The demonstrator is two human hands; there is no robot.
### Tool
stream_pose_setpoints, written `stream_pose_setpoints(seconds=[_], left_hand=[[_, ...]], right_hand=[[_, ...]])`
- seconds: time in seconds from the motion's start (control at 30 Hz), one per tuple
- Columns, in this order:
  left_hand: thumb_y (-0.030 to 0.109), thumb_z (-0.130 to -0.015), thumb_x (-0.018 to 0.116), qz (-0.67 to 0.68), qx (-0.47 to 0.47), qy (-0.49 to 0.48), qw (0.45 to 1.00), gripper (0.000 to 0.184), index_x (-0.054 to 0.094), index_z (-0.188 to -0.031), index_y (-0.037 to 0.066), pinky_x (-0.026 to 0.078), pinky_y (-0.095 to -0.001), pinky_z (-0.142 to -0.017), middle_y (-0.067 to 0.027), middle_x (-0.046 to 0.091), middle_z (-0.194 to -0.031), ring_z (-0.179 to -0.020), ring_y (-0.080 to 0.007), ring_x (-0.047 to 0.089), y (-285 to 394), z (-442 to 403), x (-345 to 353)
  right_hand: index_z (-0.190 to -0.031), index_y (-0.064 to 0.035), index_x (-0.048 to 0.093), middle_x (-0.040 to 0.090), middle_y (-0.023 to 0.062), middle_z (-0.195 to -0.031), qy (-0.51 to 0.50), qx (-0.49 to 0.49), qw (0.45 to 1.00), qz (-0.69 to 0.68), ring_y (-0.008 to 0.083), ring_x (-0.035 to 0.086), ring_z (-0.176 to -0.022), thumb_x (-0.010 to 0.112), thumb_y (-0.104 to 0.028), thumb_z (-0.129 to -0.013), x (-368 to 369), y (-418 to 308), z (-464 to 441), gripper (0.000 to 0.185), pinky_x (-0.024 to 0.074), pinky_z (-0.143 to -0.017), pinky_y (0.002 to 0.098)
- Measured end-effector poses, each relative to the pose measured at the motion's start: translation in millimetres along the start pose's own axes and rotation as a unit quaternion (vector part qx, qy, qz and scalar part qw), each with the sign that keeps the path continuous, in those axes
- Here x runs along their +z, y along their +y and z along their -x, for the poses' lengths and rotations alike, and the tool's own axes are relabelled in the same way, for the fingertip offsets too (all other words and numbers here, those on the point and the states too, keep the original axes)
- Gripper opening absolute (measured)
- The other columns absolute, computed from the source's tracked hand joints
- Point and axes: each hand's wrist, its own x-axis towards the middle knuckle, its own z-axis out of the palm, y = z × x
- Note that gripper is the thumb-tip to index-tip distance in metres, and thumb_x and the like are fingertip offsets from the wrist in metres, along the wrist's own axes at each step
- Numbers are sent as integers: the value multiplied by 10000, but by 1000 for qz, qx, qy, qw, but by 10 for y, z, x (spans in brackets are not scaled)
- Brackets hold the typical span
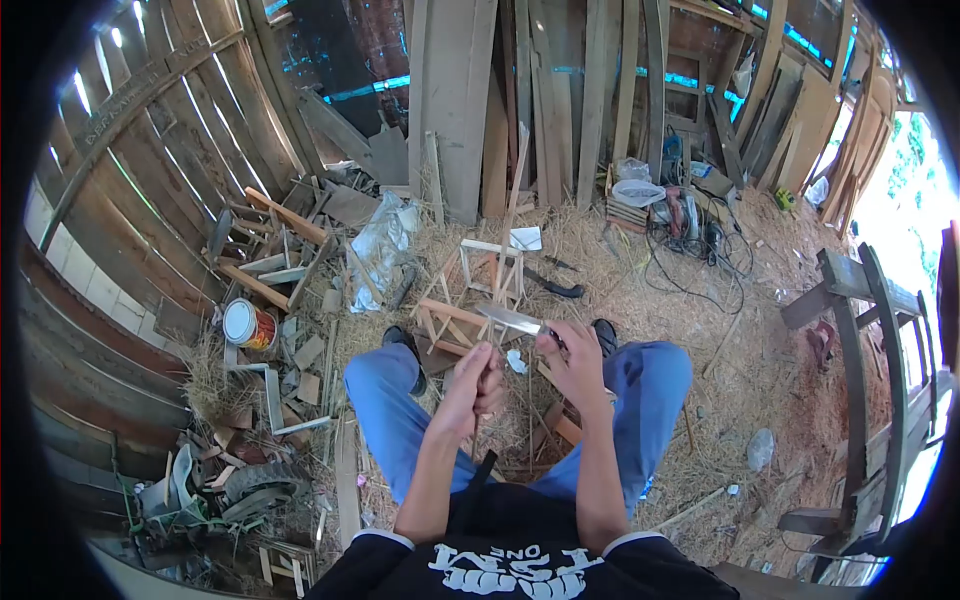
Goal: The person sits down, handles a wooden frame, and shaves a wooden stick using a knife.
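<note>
My right hand is closed round the handle of a knife, its broad metal blade pointing left, just above my left hand. My left hand is a fist with the thumb up, gripping a thin wooden stick that shows below it; most of the stick is hidden by the fingers. Beyond the hands, small wooden frames made of strips stand on the ground between my feet. A dark curved tool lies to their right. A crumpled white scrap is near the knife.
Straw and shavings cover the ground. To the left are a paint bucket, a plastic sheet and scrap wood. Power tools with cords lie at the back right, near leaning planks. A wooden rack stands at right.
</note>
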Motion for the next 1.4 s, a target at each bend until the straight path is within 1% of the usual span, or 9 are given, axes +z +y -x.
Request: stream_pose_setpoints(seconds=[0.03,0.13,0.23,0.43,0.7,1.03,1.33,1.37,1.4], left_hand=[[372,-1069,421,-5,11,-1,1000,303,427,-885,131,148,-237,-368,66,240,-539,-386,-45,193,27,53,18],[364,-1067,426,-6,41,5,999,297,431,-880,133,146,-237,-369,64,242,-545,-387,-42,186,45,189,18],[378,-1066,422,-14,34,28,999,296,432,-890,140,137,-239,-367,65,229,-551,-385,-43,175,-33,375,-20],[387,-1066,415,-59,-14,-5,998,300,413,-891,144,139,-237,-356,69,213,-550,-384,-43,162,-254,770,23],[376,-1069,416,-89,-40,-21,995,293,408,-881,151,143,-234,-350,76,199,-534,-378,-38,176,-353,1025,85],[390,-1064,421,-82,-48,-25,995,307,413,-858,164,130,-224,-352,83,225,-531,-374,-29,167,-274,1021,251],[359,-1066,430,-84,28,-24,996,323,429,-860,110,159,-241,-381,62,237,-542,-393,-45,208,-258,1057,258],[349,-1065,437,-111,19,-24,993,312,457,-879,100,201,-237,-395,50,307,-556,-415,-52,248,-226,1030,262],[342,-1066,438,-123,41,-31,991,300,470,-896,96,219,-236,-403,42,336,-567,-425,-56,265,-207,989,286]], right_hand=[[-1048,-40,683,677,121,-936,28,-9,1000,2,310,596,-851,667,-336,-917,17,-33,27,324,451,-831,396],[-1074,-37,680,688,120,-977,-37,4,998,-59,310,607,-886,664,-347,-917,-45,-140,104,348,454,-830,390],[-1095,-34,679,691,129,-1038,-146,44,988,-38,319,615,-965,672,-338,-912,-178,-404,237,355,443,-867,388],[-1087,-24,678,680,120,-1054,-63,-50,996,-25,303,607,-1030,701,-289,-880,-127,-416,571,337,397,-936,395],[-1074,-40,689,656,85,-927,-45,-97,994,1,272,594,-940,723,-252,-827,-349,-491,767,328,402,-899,385],[-1037,-74,712,636,56,-834,48,-145,987,47,236,586,-846,753,-232,-785,-500,-555,672,300,404,-828,361],[-1046,-68,730,709,85,-944,-43,-59,997,-38,259,633,-896,742,-332,-833,-631,-867,619,340,419,-870,361],[-1063,-68,730,719,116,-990,-126,-25,990,-58,264,646,-915,720,-363,-860,-686,-810,549,359,417,-893,375],[-1061,-65,729,716,118,-976,-121,-9,989,-79,266,645,-908,719,-359,-862,-710,-807,493,355,416,-893,379]])
